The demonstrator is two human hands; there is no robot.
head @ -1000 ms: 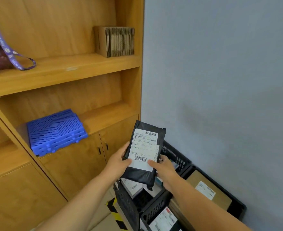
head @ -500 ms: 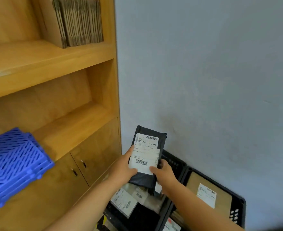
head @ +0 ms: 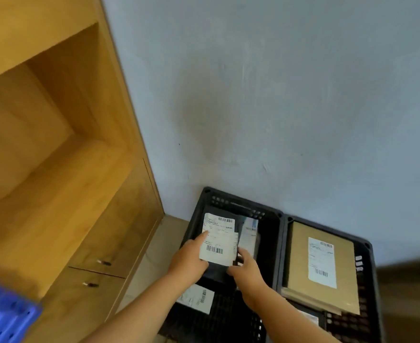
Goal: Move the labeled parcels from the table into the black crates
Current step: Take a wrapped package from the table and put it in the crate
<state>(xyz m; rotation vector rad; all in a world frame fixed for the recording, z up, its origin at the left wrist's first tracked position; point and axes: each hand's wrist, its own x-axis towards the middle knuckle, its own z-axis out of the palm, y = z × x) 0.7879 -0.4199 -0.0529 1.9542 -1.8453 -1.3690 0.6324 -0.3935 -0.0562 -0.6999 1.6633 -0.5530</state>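
Note:
Both hands hold a black parcel [head: 219, 241] with a white barcode label over the left black crate [head: 243, 201]. My left hand [head: 190, 256] grips its lower left edge, thumb on the label. My right hand [head: 247, 268] grips its lower right edge. The parcel hangs inside the crate's opening, above other labeled parcels [head: 196, 298] lying in it. Beside it, the right black crate [head: 366, 246] holds a brown envelope parcel [head: 323, 266] with a white label.
A wooden cabinet [head: 63, 194] with open shelves and lower doors stands at the left, close to the left crate. A blue plastic crate [head: 3, 315] sits on its shelf at the lower left. A grey wall [head: 278, 95] rises directly behind both crates.
The view has tilted down and turned right toward the crates. Both hands have lowered the black parcel down into the left crate's opening.

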